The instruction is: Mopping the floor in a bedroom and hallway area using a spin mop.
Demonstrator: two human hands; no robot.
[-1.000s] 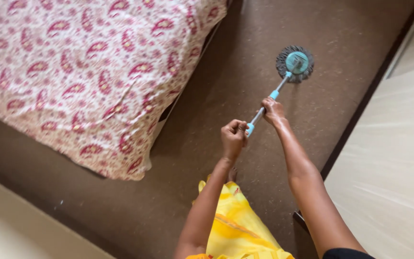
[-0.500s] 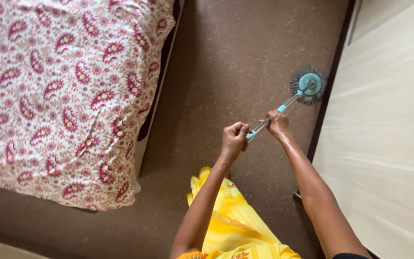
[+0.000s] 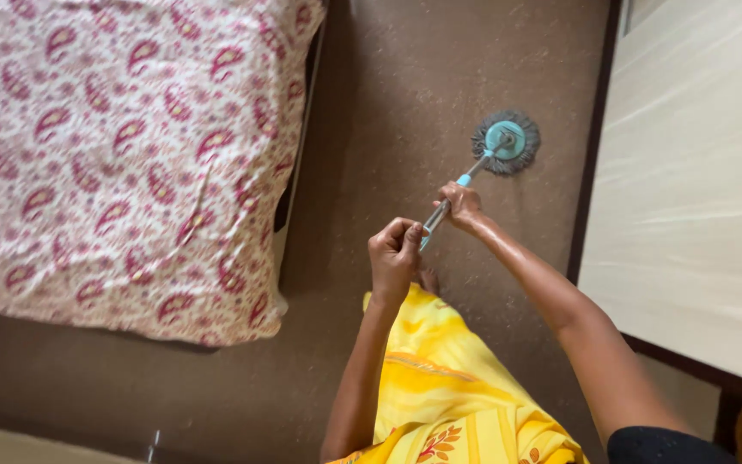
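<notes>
Gripping the mop handle [image 3: 440, 210] with both hands: left hand [image 3: 393, 254] wrapped tight around the top end, right hand [image 3: 461, 204] clamped just below it. Pressing the round grey mop head [image 3: 506, 142] (teal hub in the middle) flat on the brown floor [image 3: 405, 94], between the paisley-covered bed [image 3: 122, 146] and the pale cabinet [image 3: 697, 163].

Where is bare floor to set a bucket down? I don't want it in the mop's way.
Bare brown floor runs between the patterned bed and the pale cabinet, beyond the mop head. Another bare strip lies below the bed's near edge. It is crowded around the left hand, right hand and mop handle.
</notes>
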